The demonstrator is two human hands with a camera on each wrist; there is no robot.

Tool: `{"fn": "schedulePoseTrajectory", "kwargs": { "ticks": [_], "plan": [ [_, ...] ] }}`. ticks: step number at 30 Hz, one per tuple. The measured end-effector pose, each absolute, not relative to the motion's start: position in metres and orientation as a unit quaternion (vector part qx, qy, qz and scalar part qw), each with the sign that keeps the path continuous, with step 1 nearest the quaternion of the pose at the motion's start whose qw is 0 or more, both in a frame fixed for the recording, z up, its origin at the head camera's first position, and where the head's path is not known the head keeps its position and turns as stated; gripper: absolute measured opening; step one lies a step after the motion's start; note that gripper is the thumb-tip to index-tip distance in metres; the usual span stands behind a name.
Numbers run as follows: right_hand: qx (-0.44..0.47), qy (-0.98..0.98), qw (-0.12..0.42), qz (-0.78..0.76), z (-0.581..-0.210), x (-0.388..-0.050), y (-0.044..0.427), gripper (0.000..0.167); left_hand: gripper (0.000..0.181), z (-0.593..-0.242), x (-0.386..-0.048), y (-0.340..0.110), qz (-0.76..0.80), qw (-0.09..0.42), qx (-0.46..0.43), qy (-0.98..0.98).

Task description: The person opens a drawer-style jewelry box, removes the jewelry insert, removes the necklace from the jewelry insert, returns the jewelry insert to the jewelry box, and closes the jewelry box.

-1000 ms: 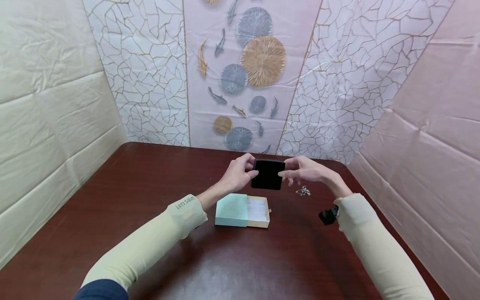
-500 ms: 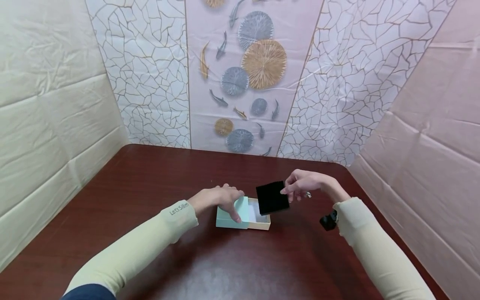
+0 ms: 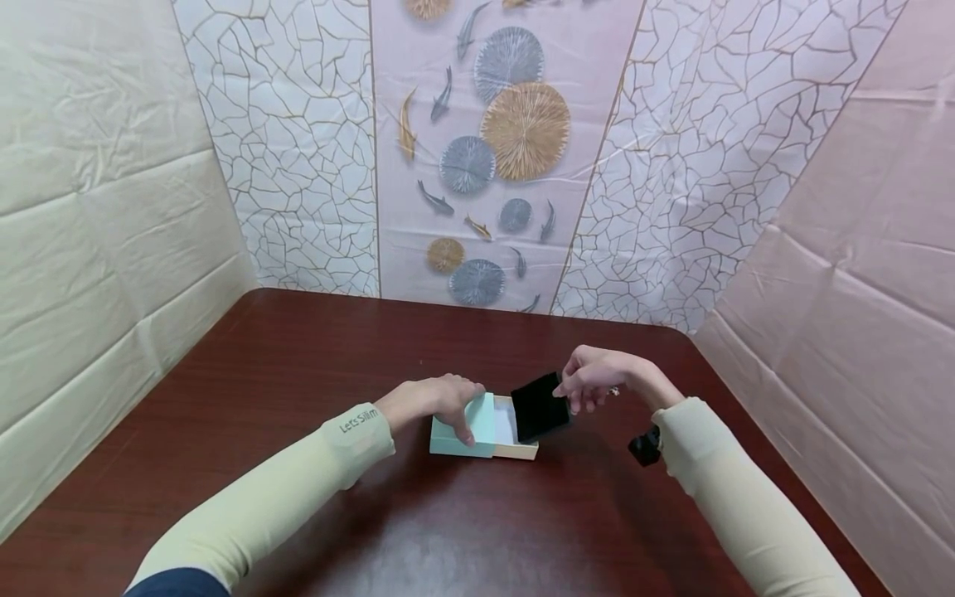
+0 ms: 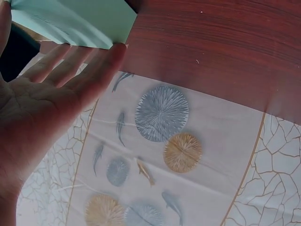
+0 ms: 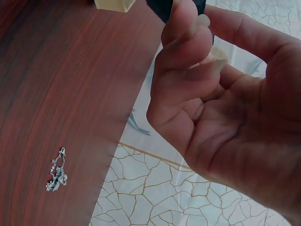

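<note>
In the head view, a mint box sleeve lies on the table, its cream drawer pulled partway out to the right. My left hand grips the sleeve from above, thumb at the near side; in the left wrist view the fingers of this hand meet the sleeve's far edge. A square black pad is tilted over the drawer's right part, its upper right edge pinched by my right hand. The right wrist view shows that hand's curled fingers and only part of the pad.
A silvery chain lies on the dark red table, to the right of the box and largely hidden behind my right hand in the head view. Patterned cloth stands along the table's back edge, with pale cloth walls at both sides.
My left hand has left the black pad and come down onto the sleeve. My right hand has lowered the pad toward the drawer and tilted it.
</note>
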State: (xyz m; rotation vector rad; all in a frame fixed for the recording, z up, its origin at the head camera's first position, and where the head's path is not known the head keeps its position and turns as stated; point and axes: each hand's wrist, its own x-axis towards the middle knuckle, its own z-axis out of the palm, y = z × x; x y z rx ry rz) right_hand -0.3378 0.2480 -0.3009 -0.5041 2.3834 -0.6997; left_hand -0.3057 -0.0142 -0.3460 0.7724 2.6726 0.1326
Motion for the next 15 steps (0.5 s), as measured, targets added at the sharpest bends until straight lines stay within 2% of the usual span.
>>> {"fn": "schedulePoseTrajectory", "kwargs": {
  "ticks": [15],
  "plan": [
    [-0.167, 0.904, 0.298, -0.257, -0.317, -0.338, 0.238, 0.02, 0.084, -0.345, -0.303, -0.014, 0.058, 0.172, 0.265, 0.947]
  ]
}}
